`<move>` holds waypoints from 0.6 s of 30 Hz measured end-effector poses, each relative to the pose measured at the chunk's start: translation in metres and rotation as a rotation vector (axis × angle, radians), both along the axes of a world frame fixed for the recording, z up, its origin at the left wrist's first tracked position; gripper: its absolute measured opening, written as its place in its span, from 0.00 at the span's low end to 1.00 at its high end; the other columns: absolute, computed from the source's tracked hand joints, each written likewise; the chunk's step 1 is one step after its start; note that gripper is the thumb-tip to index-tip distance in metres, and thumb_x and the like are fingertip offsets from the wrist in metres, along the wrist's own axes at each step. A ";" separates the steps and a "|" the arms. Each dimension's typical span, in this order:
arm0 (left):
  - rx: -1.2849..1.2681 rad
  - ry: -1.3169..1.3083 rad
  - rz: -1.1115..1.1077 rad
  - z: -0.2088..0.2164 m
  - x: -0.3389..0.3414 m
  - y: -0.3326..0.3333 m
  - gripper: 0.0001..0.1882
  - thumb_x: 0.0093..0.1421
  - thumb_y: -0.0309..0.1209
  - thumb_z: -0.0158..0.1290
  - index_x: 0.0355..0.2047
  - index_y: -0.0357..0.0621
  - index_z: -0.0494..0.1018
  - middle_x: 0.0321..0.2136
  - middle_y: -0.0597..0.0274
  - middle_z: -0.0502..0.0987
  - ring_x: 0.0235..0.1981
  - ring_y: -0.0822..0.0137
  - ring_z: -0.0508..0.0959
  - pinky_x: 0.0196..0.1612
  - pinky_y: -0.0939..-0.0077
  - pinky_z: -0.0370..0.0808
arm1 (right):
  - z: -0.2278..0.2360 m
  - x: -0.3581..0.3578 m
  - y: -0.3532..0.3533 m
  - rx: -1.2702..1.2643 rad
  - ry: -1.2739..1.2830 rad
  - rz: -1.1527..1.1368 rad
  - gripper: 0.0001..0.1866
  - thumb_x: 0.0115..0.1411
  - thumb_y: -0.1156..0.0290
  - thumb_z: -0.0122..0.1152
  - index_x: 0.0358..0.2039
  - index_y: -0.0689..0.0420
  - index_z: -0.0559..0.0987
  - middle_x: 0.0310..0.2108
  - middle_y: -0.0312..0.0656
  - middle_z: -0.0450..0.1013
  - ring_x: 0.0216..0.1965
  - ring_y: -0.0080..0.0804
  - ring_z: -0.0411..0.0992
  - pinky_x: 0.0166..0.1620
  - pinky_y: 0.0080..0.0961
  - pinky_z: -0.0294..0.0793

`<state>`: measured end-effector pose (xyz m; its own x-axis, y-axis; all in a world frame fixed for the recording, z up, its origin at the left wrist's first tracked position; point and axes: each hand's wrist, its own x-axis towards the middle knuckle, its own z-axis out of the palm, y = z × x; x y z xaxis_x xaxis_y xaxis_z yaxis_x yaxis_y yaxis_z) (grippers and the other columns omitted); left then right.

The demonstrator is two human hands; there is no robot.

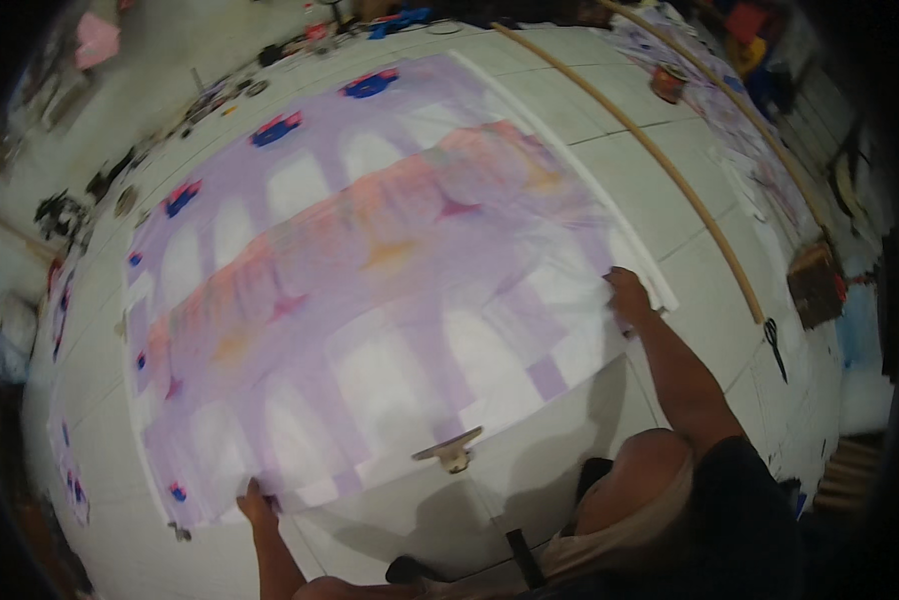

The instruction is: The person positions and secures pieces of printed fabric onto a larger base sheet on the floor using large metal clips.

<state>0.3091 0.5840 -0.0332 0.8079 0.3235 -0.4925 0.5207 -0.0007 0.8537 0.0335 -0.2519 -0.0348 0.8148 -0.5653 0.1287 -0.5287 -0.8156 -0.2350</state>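
A large purple and white cloth (400, 290) with orange, pink and blue patches lies spread on the tiled floor in front of me. My left hand (259, 503) pinches its near edge, close to the near left corner. At the near right corner, my right hand (631, 298) has its fingers closed on the cloth's edge, beside a long white strip (570, 165) that runs along the right side. Between my hands, a small T-shaped tool (453, 453) sits at the near edge; its exact kind is unclear.
To the right lie a long wooden pole (660, 165), scissors (776, 350) and a brown block (817, 284). A second pole (720, 85) rests beside more patterned cloth (660, 45) and a reddish can (669, 83). Small clutter lines the far wall. My knee (640, 480) is close by.
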 end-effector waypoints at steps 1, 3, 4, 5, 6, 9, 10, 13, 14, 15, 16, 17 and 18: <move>0.044 -0.043 0.031 0.001 -0.004 0.016 0.17 0.62 0.28 0.56 0.47 0.31 0.66 0.41 0.50 0.76 0.34 0.59 0.79 0.32 0.66 0.78 | 0.000 0.023 0.006 0.031 0.025 -0.015 0.22 0.50 0.80 0.61 0.48 0.55 0.78 0.54 0.47 0.73 0.58 0.47 0.69 0.60 0.41 0.69; 0.131 -0.114 0.022 0.001 -0.011 0.004 0.17 0.61 0.25 0.55 0.48 0.33 0.64 0.38 0.52 0.75 0.32 0.61 0.79 0.27 0.69 0.77 | 0.009 0.027 -0.003 0.124 -0.102 -0.119 0.18 0.50 0.79 0.62 0.44 0.56 0.78 0.47 0.48 0.75 0.53 0.48 0.72 0.54 0.41 0.73; 0.163 -0.077 0.015 0.007 -0.014 -0.008 0.18 0.61 0.25 0.55 0.49 0.34 0.64 0.39 0.52 0.75 0.33 0.60 0.79 0.29 0.69 0.77 | 0.018 0.024 -0.007 0.170 -0.177 -0.174 0.16 0.51 0.79 0.62 0.43 0.56 0.77 0.45 0.48 0.75 0.50 0.49 0.73 0.52 0.41 0.74; 0.185 -0.039 0.010 0.012 -0.017 -0.018 0.18 0.61 0.25 0.54 0.50 0.34 0.63 0.39 0.52 0.75 0.33 0.60 0.79 0.31 0.68 0.78 | 0.033 0.020 -0.016 0.135 -0.160 -0.173 0.15 0.51 0.78 0.62 0.42 0.56 0.77 0.44 0.48 0.75 0.49 0.49 0.73 0.51 0.41 0.74; 0.207 -0.001 0.007 0.017 -0.017 -0.026 0.19 0.61 0.24 0.54 0.51 0.35 0.63 0.39 0.52 0.75 0.34 0.60 0.79 0.33 0.67 0.79 | 0.046 0.018 -0.023 0.100 -0.141 -0.171 0.15 0.52 0.78 0.62 0.41 0.56 0.77 0.43 0.47 0.75 0.48 0.49 0.73 0.51 0.41 0.74; 0.116 -0.045 -0.021 0.013 -0.024 -0.045 0.23 0.60 0.23 0.54 0.54 0.36 0.62 0.40 0.52 0.75 0.38 0.59 0.78 0.37 0.65 0.79 | 0.044 -0.014 -0.028 0.080 -0.015 -0.171 0.13 0.52 0.77 0.63 0.40 0.56 0.76 0.41 0.47 0.74 0.47 0.49 0.73 0.49 0.41 0.74; 0.088 -0.071 -0.001 0.009 -0.025 -0.060 0.23 0.60 0.23 0.54 0.54 0.36 0.61 0.41 0.52 0.74 0.39 0.59 0.78 0.37 0.65 0.79 | 0.044 -0.030 -0.029 0.077 0.030 -0.177 0.12 0.53 0.77 0.63 0.39 0.56 0.76 0.41 0.47 0.74 0.46 0.49 0.73 0.49 0.41 0.74; 0.219 0.047 0.157 0.005 -0.014 -0.028 0.24 0.60 0.24 0.54 0.55 0.35 0.61 0.43 0.52 0.74 0.40 0.58 0.78 0.38 0.62 0.80 | 0.038 -0.042 -0.002 0.128 -0.063 -0.155 0.16 0.50 0.80 0.62 0.42 0.57 0.76 0.44 0.47 0.74 0.51 0.48 0.71 0.53 0.40 0.73; 0.198 0.015 0.151 0.002 -0.014 -0.019 0.22 0.59 0.25 0.54 0.53 0.34 0.62 0.43 0.52 0.74 0.40 0.58 0.78 0.38 0.62 0.79 | 0.036 -0.049 0.001 0.136 -0.099 -0.159 0.17 0.49 0.81 0.62 0.42 0.58 0.76 0.45 0.47 0.74 0.52 0.48 0.71 0.54 0.40 0.72; 0.178 -0.018 0.145 0.001 -0.016 -0.009 0.20 0.59 0.25 0.54 0.51 0.34 0.64 0.42 0.52 0.75 0.41 0.58 0.78 0.39 0.63 0.79 | 0.034 -0.052 0.001 0.138 -0.105 -0.127 0.18 0.49 0.82 0.62 0.43 0.58 0.76 0.46 0.47 0.74 0.53 0.48 0.70 0.54 0.40 0.72; 0.151 -0.054 0.141 0.001 -0.017 -0.005 0.18 0.59 0.26 0.54 0.48 0.34 0.65 0.42 0.52 0.75 0.41 0.59 0.78 0.39 0.63 0.79 | 0.035 -0.053 -0.001 0.135 -0.115 -0.093 0.19 0.48 0.83 0.61 0.43 0.58 0.76 0.47 0.47 0.73 0.54 0.48 0.69 0.55 0.40 0.71; 0.124 -0.090 0.140 -0.001 -0.015 -0.003 0.16 0.59 0.26 0.54 0.46 0.33 0.67 0.42 0.52 0.75 0.41 0.59 0.78 0.39 0.63 0.79 | 0.035 -0.053 -0.003 0.132 -0.125 -0.056 0.21 0.47 0.84 0.61 0.44 0.58 0.77 0.48 0.48 0.73 0.56 0.48 0.68 0.56 0.39 0.71; 0.090 -0.081 0.134 -0.004 -0.012 -0.001 0.15 0.59 0.26 0.54 0.44 0.34 0.68 0.41 0.53 0.75 0.40 0.59 0.79 0.38 0.64 0.79 | 0.035 -0.052 -0.003 0.130 -0.135 -0.017 0.22 0.47 0.86 0.60 0.45 0.58 0.77 0.49 0.48 0.73 0.57 0.48 0.68 0.57 0.39 0.70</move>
<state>0.2966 0.5834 -0.0375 0.7904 0.4712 -0.3915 0.4508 -0.0145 0.8925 -0.0184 -0.2553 0.0001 0.7850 -0.5982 0.1613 -0.4989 -0.7647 -0.4077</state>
